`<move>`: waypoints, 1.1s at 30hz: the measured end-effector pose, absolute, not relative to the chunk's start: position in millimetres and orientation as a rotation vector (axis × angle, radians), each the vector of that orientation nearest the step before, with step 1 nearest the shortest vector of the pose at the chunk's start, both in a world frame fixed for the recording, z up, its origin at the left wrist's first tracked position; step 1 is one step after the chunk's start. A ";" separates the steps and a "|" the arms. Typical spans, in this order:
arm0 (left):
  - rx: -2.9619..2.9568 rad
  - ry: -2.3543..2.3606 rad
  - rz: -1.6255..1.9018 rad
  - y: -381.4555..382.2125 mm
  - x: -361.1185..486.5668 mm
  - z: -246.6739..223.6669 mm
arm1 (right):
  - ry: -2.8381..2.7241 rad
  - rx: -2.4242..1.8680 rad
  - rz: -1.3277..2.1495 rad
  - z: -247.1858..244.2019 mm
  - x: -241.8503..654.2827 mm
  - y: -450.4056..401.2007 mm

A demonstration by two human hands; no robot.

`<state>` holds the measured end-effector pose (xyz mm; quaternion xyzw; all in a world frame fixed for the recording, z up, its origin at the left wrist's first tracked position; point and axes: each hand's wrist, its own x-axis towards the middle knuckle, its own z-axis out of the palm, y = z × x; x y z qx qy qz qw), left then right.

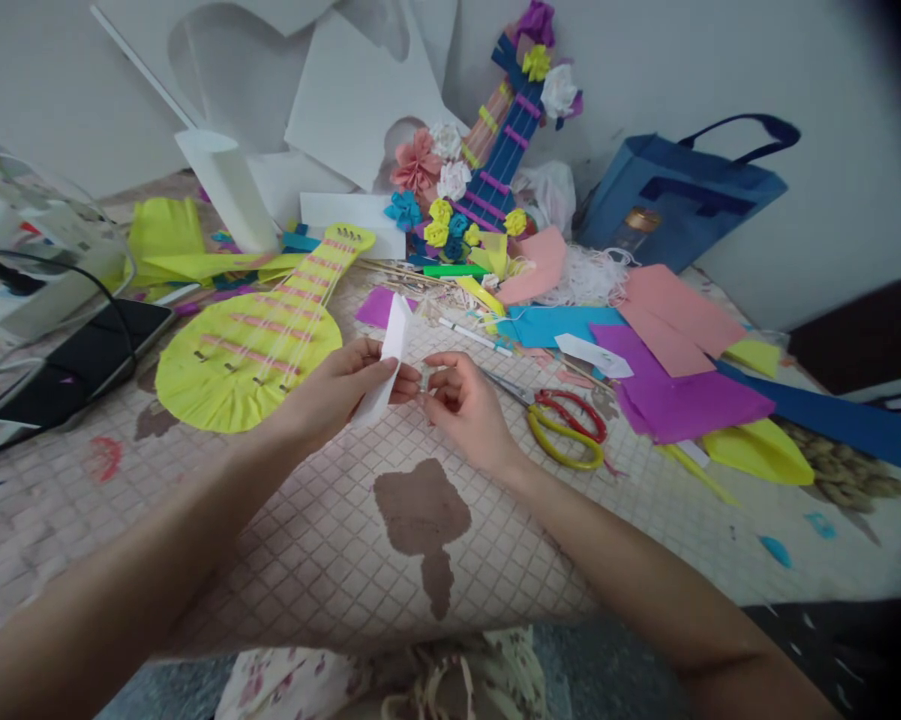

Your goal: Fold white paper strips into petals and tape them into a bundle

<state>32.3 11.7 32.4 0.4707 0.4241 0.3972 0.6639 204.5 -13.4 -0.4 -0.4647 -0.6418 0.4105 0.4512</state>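
My left hand (367, 375) is closed on a folded strip of white paper (395, 345), which stands up slantwise between thumb and fingers. Close beside it, my right hand (461, 405) has its thumb and fingers pinched together near the left fingertips. Whatever lies in that pinch is too small to make out. To the right of my right hand rest scissors (566, 430) with one red and one yellow handle loop. A yellow paper instrument (251, 355) with pink strips and strings lies left of my left hand.
Behind stands a blue paper instrument (506, 155) with paper flowers. Purple paper (682, 400), pink paper (671, 310) and a blue bag (682, 200) are at right. A phone (82, 360), a cable and a white cylinder (229, 190) occupy the left.
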 end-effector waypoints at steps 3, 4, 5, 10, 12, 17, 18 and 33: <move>1.073 0.988 0.914 10.1 34.7 33.2 | -1.594 -1.153 0.997 -1.8 204.6 -13.8; 1.096 1.001 0.917 9.5 35.6 33.7 | -1.598 -1.155 0.989 -2.2 204.5 -13.9; 1.131 1.009 0.918 8.9 36.3 34.2 | -1.601 -1.156 0.981 -2.3 204.3 -14.1; 1.352 1.007 0.944 6.8 38.8 32.5 | -1.612 -1.154 0.930 -1.1 203.3 -14.4; 1.421 1.054 0.965 4.6 40.4 30.7 | -1.617 -1.152 0.927 -0.8 203.2 -14.2; 1.633 1.134 1.095 -2.9 46.3 27.2 | -1.602 -1.131 0.946 -1.8 202.9 -13.7; 1.662 1.149 1.105 -3.7 47.1 26.7 | -1.599 -1.129 0.945 -1.9 202.6 -13.7; 1.582 1.260 1.126 -3.3 51.5 30.0 | -1.631 -1.158 0.831 -0.2 200.6 -16.6</move>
